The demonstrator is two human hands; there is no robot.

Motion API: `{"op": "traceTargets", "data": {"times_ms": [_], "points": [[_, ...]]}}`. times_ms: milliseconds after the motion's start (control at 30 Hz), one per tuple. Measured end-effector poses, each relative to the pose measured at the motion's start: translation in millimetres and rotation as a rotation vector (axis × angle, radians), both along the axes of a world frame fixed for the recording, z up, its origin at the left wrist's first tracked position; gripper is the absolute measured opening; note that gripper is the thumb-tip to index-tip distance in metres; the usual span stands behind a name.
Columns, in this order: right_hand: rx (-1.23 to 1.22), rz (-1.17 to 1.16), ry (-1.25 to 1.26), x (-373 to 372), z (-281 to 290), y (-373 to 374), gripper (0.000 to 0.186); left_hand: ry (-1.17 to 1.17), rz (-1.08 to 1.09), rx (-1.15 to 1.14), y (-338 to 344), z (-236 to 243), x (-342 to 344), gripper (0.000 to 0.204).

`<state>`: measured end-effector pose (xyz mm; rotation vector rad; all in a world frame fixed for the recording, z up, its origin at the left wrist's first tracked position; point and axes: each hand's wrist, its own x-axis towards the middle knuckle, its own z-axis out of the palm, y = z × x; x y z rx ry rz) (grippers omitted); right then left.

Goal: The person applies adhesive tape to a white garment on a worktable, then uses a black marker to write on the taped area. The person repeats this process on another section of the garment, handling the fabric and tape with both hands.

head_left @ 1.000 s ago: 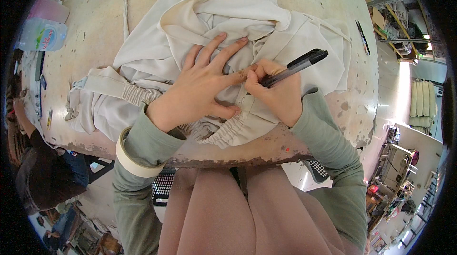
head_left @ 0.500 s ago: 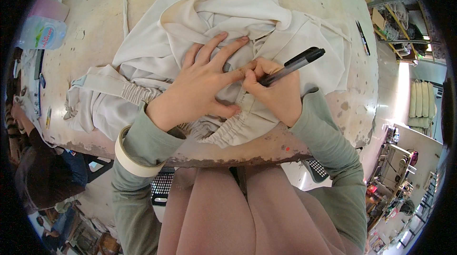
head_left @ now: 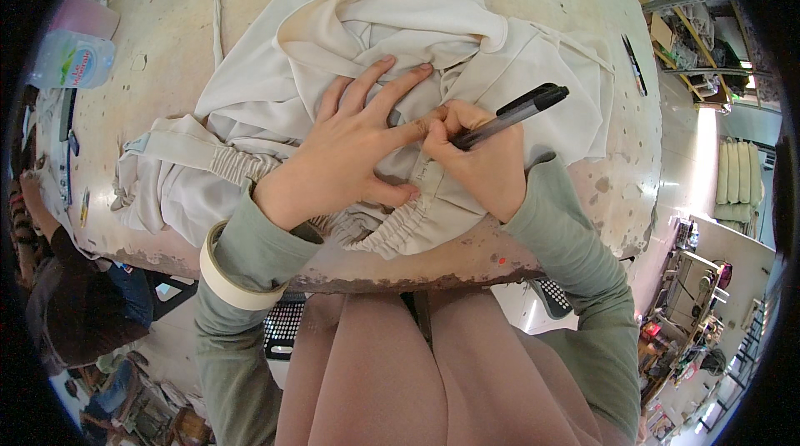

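A cream-white garment [head_left: 400,17] lies bunched on the worktable, with a gathered elastic waistband [head_left: 392,234] along its near side. My left hand [head_left: 350,134] is spread on the cloth, fingers apart and pressing it down. In my right hand [head_left: 483,154] is a pen [head_left: 521,111] with a grey see-through barrel and black upper end, tilted up to the right. The pen's tip is hidden behind my fingers, close to my left index fingertip, so I cannot tell whether it touches the cloth.
The worn worktable [head_left: 158,46] has a chipped near edge. At its far left stand a plastic bottle [head_left: 79,61] and a pink container [head_left: 87,14]. Another pen [head_left: 635,65] lies at the right. A person in dark clothes [head_left: 79,304] is at the left, shelving [head_left: 687,29] at the right.
Both of my hands and the pen stay almost in place, with only a tiny shift. At the left, the other person's arm has moved slightly.
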<state>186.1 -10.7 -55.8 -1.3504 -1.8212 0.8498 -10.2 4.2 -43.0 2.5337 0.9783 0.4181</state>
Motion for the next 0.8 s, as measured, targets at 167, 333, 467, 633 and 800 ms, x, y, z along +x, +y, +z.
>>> {"op": "traceTargets", "data": {"times_ms": [167,333,467,633,800], "points": [[-0.05,-0.006,0.071,0.1,-0.7,0.3,0.016,-0.016,-0.005,-0.015,0.5,-0.4,0.4,0.066],[-0.057,-0.022,0.017,0.3,1.2,-0.6,0.015,0.004,-0.004,-0.029,0.4,0.1,0.1,0.066],[-0.006,-0.039,0.038,-0.1,0.6,-0.7,0.017,0.002,-0.002,-0.034,0.3,0.3,0.3,0.067],[-0.072,-0.044,0.052,0.8,1.8,-0.2,0.018,-0.001,-0.001,-0.018,-0.2,0.6,0.0,0.07],[-0.045,-0.031,0.037,2.4,2.5,0.0,0.02,0.002,0.001,-0.009,-0.1,0.6,0.2,0.071]]}}
